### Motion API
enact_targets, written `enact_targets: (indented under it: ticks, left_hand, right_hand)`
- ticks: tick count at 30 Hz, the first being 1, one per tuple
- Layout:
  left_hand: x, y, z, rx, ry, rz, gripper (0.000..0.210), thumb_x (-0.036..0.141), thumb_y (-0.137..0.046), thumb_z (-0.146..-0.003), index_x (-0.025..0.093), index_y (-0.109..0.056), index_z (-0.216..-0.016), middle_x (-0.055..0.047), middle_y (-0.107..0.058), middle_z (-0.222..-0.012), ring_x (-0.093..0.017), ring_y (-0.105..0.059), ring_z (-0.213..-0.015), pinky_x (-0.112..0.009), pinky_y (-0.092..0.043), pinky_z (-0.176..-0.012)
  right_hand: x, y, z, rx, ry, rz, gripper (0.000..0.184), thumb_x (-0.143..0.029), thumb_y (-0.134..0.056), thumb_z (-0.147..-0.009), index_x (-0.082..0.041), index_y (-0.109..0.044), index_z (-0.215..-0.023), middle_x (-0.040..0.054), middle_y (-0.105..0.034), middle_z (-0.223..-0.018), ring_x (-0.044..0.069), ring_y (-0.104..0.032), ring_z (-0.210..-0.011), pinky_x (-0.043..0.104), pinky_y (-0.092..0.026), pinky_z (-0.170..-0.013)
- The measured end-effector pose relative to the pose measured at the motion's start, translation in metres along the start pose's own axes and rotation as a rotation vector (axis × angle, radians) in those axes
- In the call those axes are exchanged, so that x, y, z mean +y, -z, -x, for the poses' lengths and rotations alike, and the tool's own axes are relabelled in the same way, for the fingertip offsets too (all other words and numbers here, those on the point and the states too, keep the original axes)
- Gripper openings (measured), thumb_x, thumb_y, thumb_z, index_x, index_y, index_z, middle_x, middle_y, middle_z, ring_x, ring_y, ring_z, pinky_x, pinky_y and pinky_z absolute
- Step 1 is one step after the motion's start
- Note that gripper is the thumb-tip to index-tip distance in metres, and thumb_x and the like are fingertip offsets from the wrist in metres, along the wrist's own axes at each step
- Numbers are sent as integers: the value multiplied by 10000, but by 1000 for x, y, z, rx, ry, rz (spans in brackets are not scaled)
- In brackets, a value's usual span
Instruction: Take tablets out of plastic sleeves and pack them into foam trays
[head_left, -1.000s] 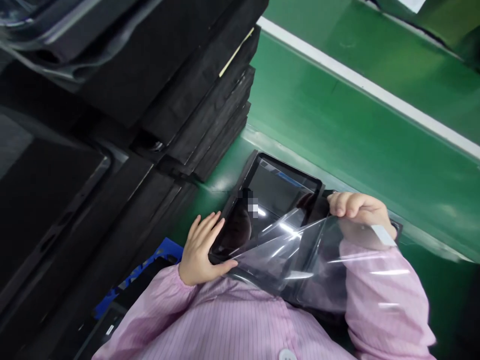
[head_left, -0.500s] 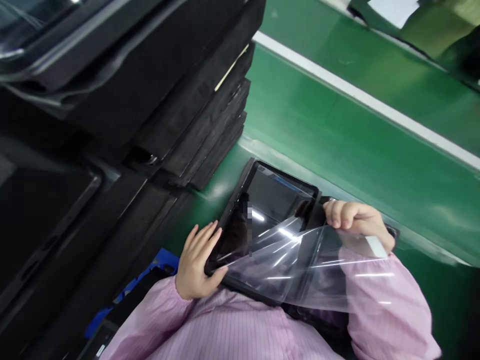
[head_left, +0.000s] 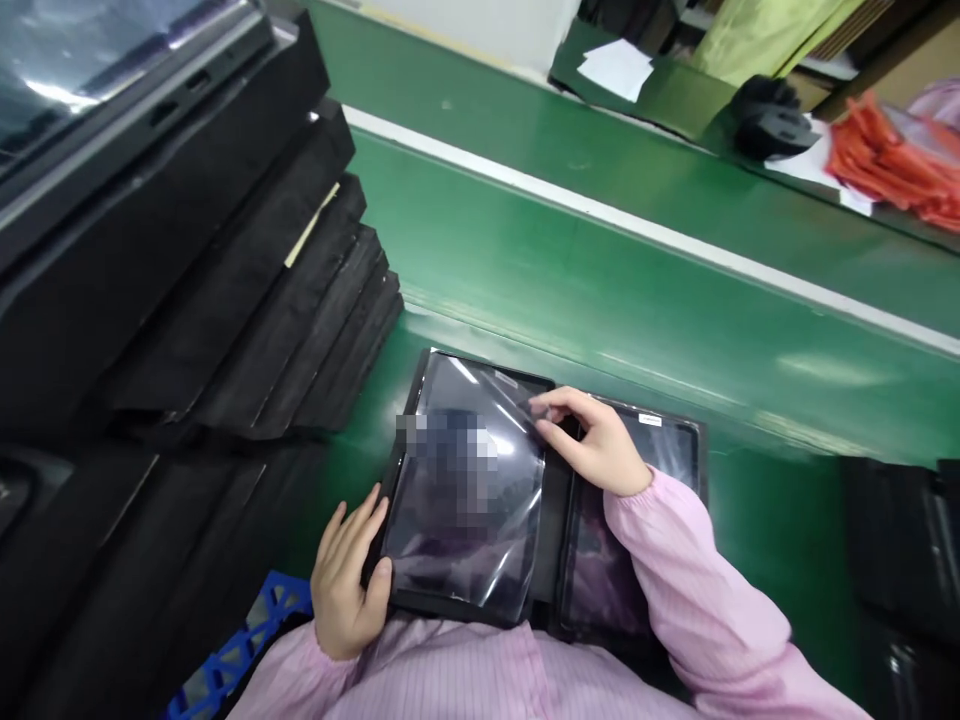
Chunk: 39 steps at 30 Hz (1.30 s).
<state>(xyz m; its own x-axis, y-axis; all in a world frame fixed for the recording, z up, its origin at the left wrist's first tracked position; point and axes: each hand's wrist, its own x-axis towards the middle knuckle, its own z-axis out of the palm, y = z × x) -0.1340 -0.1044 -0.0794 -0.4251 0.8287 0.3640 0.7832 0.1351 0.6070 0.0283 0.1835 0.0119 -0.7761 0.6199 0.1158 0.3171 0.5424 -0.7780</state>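
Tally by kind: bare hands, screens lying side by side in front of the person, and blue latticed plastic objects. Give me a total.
Bare hands, left hand and right hand: 2
Glossy black rectangular screens: 2
Blue latticed plastic object, partly in view: 1
Total: 5

The film (head_left: pixel 506 450) looks like clear, glossy plastic, and the right tablet (head_left: pixel 604 575) has a smooth, glassy face. The stack (head_left: pixel 292 320) is matt and slightly rough, like foam; the worktop (head_left: pixel 780 510) is smooth with a faint sheen. The 2 sleeves (head_left: pixel 724 590) are thin, creased cloth, the crate (head_left: pixel 244 648) plastic, the sheets (head_left: pixel 616 68) matt paper.
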Motion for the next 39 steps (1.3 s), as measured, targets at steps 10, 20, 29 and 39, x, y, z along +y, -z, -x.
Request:
enact_targets:
  ticks: [10, 20, 29, 39]
  left_hand:
    - [18, 15, -20, -146, -137, -226, 622, 109, -481, -854, 236, -400, -1457, -153, -378, -1522, -370, -351, -1393, -600, -222, -1127]
    - [8, 26, -37, -393, -143, -123, 574, 129, -364, -915, 293, -380, -1465, -88, -466, -1475, -310, -388, -1382, -601, -197, -1138]
    - [14, 34, -28, -264, -166, 54, 640, 613, -278, -947, 209, -488, -1396, -150, -563, -1375, -361, -440, -1339, -628, -133, -1143]
    - [0, 11, -24, -32, -10, 241, 289, 167, -486, -927, 231, -719, -1084, -70, -693, -1196, -278, -585, -1209, -571, -334, -1108]
  right_hand:
    - [-15, -14, 8, -26, -53, -103, 612, -202, -513, -894, -187, -323, -1476, -59, -543, -645, 117, -506, -542, 264, -466, -593]
    - [-34, -36, -36, 32, -280, -774, 681, -246, -585, -879, -257, -262, -1477, -62, -631, -637, 162, -682, -648, 328, -607, -704]
    - [-26, -51, -34, 114, -355, -828, 477, -209, -570, -907, -243, -400, -1352, -65, -635, -640, 146, -689, -673, 320, -613, -700]
    - [4, 7, -27, 87, -182, -229, 283, -160, -577, -852, -154, -598, -1134, 22, -686, -769, 183, -679, -768, 364, -554, -783]
